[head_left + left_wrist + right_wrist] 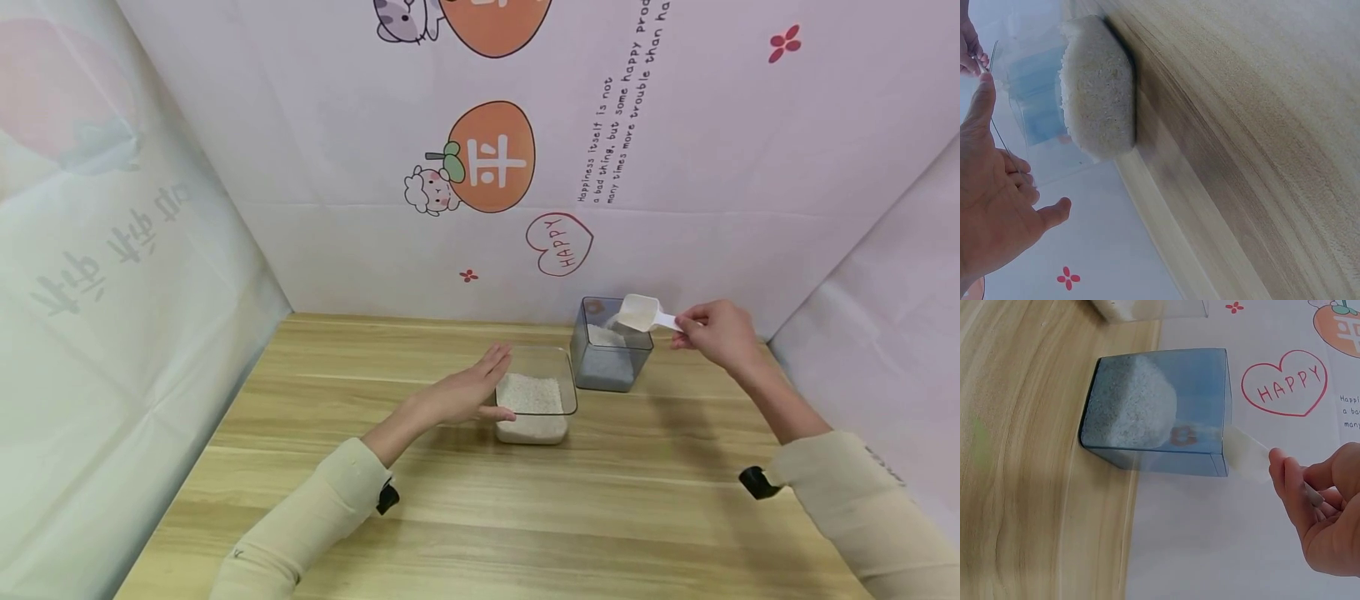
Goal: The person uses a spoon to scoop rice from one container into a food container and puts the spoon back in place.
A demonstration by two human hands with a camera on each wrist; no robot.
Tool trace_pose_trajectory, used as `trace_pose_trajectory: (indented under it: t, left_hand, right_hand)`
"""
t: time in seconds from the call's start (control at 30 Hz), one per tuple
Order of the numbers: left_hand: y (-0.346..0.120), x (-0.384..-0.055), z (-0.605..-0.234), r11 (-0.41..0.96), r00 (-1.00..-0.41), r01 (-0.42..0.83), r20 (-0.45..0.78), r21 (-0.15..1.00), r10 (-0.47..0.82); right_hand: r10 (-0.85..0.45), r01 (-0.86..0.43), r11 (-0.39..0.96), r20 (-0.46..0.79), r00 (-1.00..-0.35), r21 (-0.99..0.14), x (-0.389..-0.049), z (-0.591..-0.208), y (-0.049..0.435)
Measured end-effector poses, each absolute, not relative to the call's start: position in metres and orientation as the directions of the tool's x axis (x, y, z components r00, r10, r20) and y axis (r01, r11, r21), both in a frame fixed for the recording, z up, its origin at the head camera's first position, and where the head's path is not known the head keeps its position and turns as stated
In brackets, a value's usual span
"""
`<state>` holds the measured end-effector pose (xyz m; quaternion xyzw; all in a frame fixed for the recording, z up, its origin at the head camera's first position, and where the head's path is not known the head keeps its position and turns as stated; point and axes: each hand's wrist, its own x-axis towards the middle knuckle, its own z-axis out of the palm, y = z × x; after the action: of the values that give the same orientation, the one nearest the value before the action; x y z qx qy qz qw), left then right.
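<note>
My right hand (716,333) grips the handle of a white scoop (639,313). The scoop is tilted over the rim of a blue-grey clear box (606,367), and rice seems to run from it into the box. Rice (1129,403) fills a good part of that box, as the right wrist view shows. Against the left side of a clear container (572,400) rests my left hand (468,392), fingers straight and thumb at the near rim. Rice (1099,87) lies in this container too, piled unevenly in the left wrist view.
Both boxes stand on a wood-grain table (480,517), near its back edge. A white printed sheet (360,250) rises right behind them, with more sheeting at both sides. Dark bands (759,482) sit at the sleeve cuffs.
</note>
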<state>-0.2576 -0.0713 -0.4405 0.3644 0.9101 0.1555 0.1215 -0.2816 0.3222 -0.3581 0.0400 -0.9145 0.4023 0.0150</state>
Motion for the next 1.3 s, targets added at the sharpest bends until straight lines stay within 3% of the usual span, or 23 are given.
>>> trace_pose_trajectory:
  t: [0.13, 0.27, 0.47, 0.6, 0.7, 0.8, 1.07, 1.2, 1.3]
  left_hand:
    - [-0.071, -0.257, -0.439, 0.682, -0.704, 0.628, -0.100, 0.374, 0.703]
    - [-0.070, -0.257, -0.438, 0.680, -0.702, 0.633, -0.096, 0.370, 0.705]
    - [-0.070, -0.256, -0.438, 0.682, -0.702, 0.628, -0.107, 0.375, 0.704]
    - [-0.070, -0.256, -0.438, 0.683, -0.702, 0.626, -0.109, 0.376, 0.703]
    - [-0.070, -0.256, -0.438, 0.683, -0.702, 0.625, -0.109, 0.379, 0.703]
    - [-0.070, -0.256, -0.438, 0.681, -0.702, 0.626, -0.106, 0.380, 0.704]
    - [-0.071, -0.257, -0.440, 0.688, -0.708, 0.626, -0.101, 0.368, 0.699]
    - [-0.070, -0.257, -0.441, 0.694, -0.713, 0.619, -0.107, 0.368, 0.693]
    - [-0.070, -0.257, -0.441, 0.691, -0.712, 0.621, -0.102, 0.370, 0.694]
  right_hand:
    - [-0.060, -0.133, 0.750, 0.134, -0.989, -0.648, -0.277, -0.357, 0.318]
    - [-0.131, -0.238, 0.850, 0.250, -0.959, -0.469, -0.274, -0.358, 0.314]
    - [-0.378, -0.459, 0.886, 0.469, -0.798, -0.068, -0.273, -0.368, 0.311]
    - [-0.491, -0.538, 0.840, 0.525, -0.695, 0.073, -0.273, -0.378, 0.312]
    - [-0.491, -0.549, 0.833, 0.544, -0.681, 0.064, -0.272, -0.381, 0.313]
    - [-0.448, -0.545, 0.838, 0.544, -0.709, -0.020, -0.270, -0.378, 0.314]
    - [-0.279, -0.464, 0.759, 0.417, -0.865, -0.456, -0.256, -0.355, 0.313]
    - [-0.312, -0.435, 0.762, 0.316, -0.896, -0.479, -0.246, -0.339, 0.305]
    - [-0.400, -0.467, 0.775, 0.241, -0.884, -0.426, -0.241, -0.327, 0.289]
